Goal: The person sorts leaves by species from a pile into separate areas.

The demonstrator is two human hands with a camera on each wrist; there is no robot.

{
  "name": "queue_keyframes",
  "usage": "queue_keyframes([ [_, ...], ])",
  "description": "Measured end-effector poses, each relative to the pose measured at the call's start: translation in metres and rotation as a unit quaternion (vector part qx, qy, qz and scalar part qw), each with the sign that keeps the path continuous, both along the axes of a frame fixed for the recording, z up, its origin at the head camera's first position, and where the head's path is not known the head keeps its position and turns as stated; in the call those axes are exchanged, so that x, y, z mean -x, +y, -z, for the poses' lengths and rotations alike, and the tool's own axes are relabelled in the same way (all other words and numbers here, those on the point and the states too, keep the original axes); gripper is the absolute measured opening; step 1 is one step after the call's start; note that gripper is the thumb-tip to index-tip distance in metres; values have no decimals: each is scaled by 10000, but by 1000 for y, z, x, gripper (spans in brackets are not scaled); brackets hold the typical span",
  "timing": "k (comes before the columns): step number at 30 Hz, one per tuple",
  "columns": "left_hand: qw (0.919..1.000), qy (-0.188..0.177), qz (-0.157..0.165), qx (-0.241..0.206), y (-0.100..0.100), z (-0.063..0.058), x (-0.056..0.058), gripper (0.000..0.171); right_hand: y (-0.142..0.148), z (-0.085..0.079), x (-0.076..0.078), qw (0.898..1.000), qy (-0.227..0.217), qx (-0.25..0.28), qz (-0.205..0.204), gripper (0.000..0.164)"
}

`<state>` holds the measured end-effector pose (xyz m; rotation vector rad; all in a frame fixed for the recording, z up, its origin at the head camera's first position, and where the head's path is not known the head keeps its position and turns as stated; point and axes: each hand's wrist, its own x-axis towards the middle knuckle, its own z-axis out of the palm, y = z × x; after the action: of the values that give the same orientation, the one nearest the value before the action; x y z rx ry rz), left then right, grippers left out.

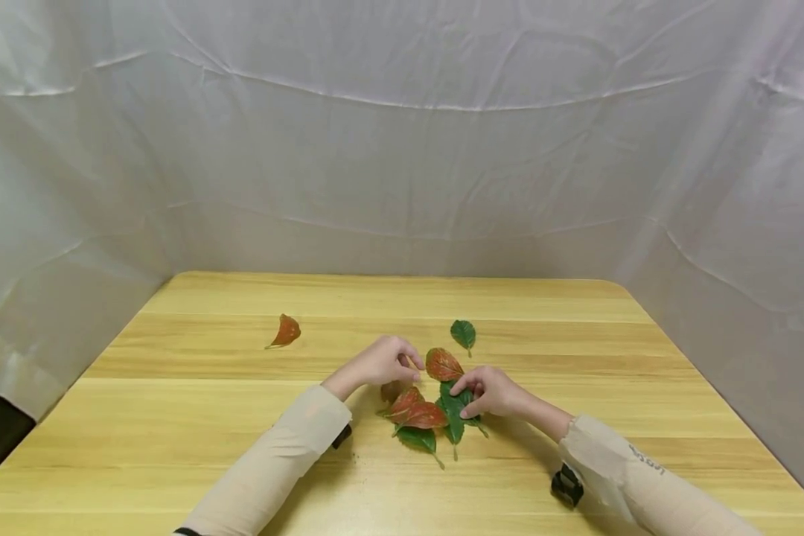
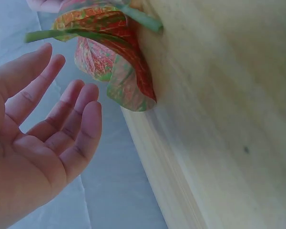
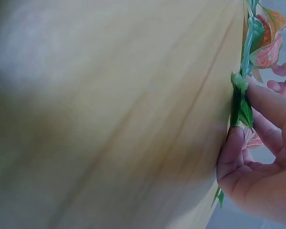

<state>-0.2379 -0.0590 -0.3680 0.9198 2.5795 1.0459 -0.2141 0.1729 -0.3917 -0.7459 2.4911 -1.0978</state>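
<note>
Green leaf (image 3: 246,114) in pinch of right hand (image 1: 496,391), left hand (image 1: 385,360) curved, fingers apart

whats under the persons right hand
Green leaves show beneath the finger and thumb of the right hand, two stems poking out toward the person. Leaf parts behind the fingers and whatever lies under the palm are covered.

Head view looks down; wrist views sit close
</note>
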Motion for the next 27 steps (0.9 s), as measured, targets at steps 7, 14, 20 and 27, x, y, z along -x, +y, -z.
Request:
queue_keyframes([
  [7, 9998, 120, -28, 159, 4, -3, 2, 13, 0, 0, 1, 9999, 91, -12, -77, 27],
  [14, 9989, 321, -39, 344, 13, -7, 5, 15, -1, -2, 1, 9999, 120, -76, -89, 27],
  [20, 9984, 411, 23, 387, 17, -9, 11, 15, -1, -4, 2, 9998, 129, -86, -111, 27],
  [27, 9981, 415, 272, 363, 18, -5, 19, 14, 0, -3, 1, 9999, 101, -54, -91, 28],
])
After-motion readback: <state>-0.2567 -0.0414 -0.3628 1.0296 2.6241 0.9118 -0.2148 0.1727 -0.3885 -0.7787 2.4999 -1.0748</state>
